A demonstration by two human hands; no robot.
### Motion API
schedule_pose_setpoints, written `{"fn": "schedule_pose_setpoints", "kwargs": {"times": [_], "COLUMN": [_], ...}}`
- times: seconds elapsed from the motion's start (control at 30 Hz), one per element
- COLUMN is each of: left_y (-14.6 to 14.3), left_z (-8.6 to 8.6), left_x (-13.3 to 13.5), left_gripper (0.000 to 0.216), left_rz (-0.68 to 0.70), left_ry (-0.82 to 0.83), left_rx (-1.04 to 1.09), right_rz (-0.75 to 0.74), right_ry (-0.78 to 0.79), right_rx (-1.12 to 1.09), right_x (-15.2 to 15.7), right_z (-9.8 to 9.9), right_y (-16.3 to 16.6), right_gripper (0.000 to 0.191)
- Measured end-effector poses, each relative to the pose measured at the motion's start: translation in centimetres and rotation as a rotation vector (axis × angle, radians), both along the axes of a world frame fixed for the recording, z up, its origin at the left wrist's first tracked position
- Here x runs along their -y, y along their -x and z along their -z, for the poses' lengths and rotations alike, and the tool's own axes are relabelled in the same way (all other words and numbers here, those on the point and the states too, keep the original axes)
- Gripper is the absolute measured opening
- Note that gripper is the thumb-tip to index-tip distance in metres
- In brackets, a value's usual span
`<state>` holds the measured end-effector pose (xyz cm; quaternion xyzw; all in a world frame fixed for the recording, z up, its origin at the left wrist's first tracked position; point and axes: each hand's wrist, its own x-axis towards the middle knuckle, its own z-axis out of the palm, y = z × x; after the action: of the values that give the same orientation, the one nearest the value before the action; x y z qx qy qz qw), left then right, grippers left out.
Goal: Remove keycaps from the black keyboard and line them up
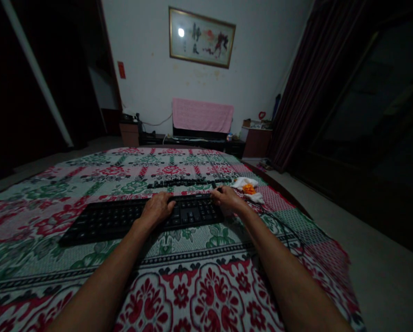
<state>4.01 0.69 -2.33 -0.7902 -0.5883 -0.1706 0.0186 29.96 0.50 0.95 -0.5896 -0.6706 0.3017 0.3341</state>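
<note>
A black keyboard [116, 221] lies across a floral bedspread [199, 286] in dim light. My left hand [157, 210] rests on the middle of the keyboard, its fingers curled down over the keys toward the far edge. At the keyboard's far right corner, the fingers of my right hand [228, 198] are pinched together on a small dark thing that I cannot make out. Just behind the keyboard, a row of small dark pieces [188, 183] lies on the bedspread.
A white cloth with an orange thing [249, 189] on it lies right of my right hand, near the bed's edge. A dark cable [282, 228] runs along the right side. Beyond the bed stand a pink-draped screen [202, 115] and low cabinets.
</note>
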Motion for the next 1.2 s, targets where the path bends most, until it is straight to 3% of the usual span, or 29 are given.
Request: {"fn": "schedule_pose_setpoints", "kwargs": {"times": [0.33, 0.47, 0.6, 0.87, 1.2], "left_y": [-0.1, -0.1, -0.1, -0.2, -0.2], "left_z": [-0.1, -0.1, -0.2, -0.4, -0.4], "left_x": [0.1, 0.2, 0.2, 0.2, 0.2], "left_gripper": [0.037, 0.037, 0.036, 0.036, 0.037], "left_rz": [-0.001, 0.0, -0.003, -0.004, -0.003], "left_ry": [0.01, -0.006, -0.009, 0.022, 0.018], "left_rx": [-0.006, -0.005, -0.002, -0.02, -0.019], "right_rz": [0.059, 0.015, -0.006, 0.133, 0.026], "right_ry": [0.184, 0.163, 0.102, -0.16, -0.262], "right_rx": [-0.281, -0.297, -0.133, 0.42, 0.759], "right_x": [0.0, -0.1, 0.2, 1.0, 3.3], "right_z": [0.2, 0.3, -0.3, -1.0, -1.7], "right_y": [-1.0, -0.9, -0.3, 1.9, 4.7], "right_gripper": [0.015, 0.015, 0.019, 0.026, 0.024]}}
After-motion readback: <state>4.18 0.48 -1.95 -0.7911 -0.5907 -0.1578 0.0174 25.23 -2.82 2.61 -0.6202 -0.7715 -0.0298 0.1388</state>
